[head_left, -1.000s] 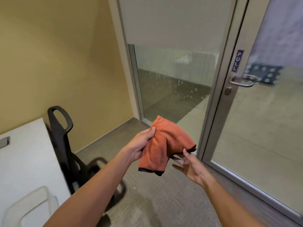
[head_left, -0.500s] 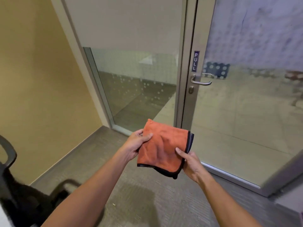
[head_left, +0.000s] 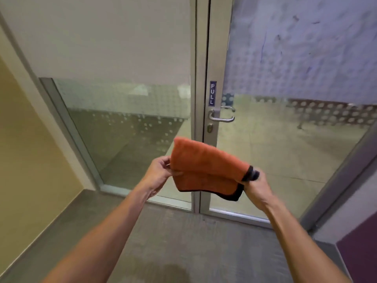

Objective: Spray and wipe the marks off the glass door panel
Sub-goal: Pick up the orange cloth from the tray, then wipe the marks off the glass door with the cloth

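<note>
Holding a folded orange microfibre cloth with a black hem (head_left: 206, 170) between them, both bare hands sit in the middle of the view, near the camera and in front of the door. The left hand (head_left: 158, 174) pinches the cloth's left edge, thumb on the near face and fingers curled behind, so its grip is clenched on the fabric. The right hand (head_left: 256, 187) grasps the cloth's right corner, where the black hem bunches above its knuckles; its grip is likewise closed on the cloth. The cloth arches upward between the two grips, its top fold doubled over toward the far side and its lower hem hanging free. Behind it stands the metal-framed glass door panel (head_left: 285, 156), filling the right half of the scene, its upper part frosted and bluish with a dotted band across the middle and clear glass below. Dark smudges and streaks (head_left: 279, 37) show on the frosted upper area. On the door's left stile are a small dark vertical PULL label (head_left: 212, 93), a silver lever door handle (head_left: 221, 118) below it, and a brass keyhole (head_left: 210, 128) under that. To the left is a fixed glass side panel (head_left: 126, 131), frosted above and clear below, then a yellow wall (head_left: 30, 139). Grey carpet floor (head_left: 173, 242) lies beneath the arms, and a purple wall edge (head_left: 359, 252) shows at the near right.
</note>
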